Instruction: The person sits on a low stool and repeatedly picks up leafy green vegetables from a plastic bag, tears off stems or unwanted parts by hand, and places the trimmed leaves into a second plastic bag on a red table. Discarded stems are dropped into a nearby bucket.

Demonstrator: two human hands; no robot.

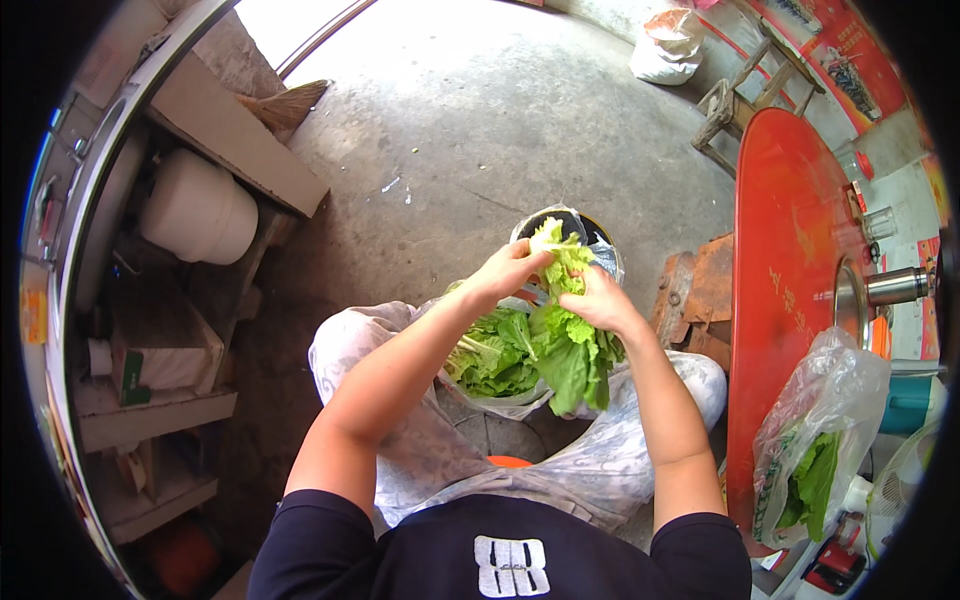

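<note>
Both of my hands grip one bunch of leafy greens in front of my knees. My left hand pinches the pale stem end at the top. Lower down, my right hand is closed around the leaves, which hang below it. More leafy greens lie in a clear plastic bag on the floor between my legs. Just beyond, a bin with a dark plastic liner stands partly hidden behind my hands and the bunch.
At right is a red round table bearing a plastic bag of greens. Rusty metal pieces sit beside it, a wooden stool behind. Shelving with a white container runs along the left, near a broom.
</note>
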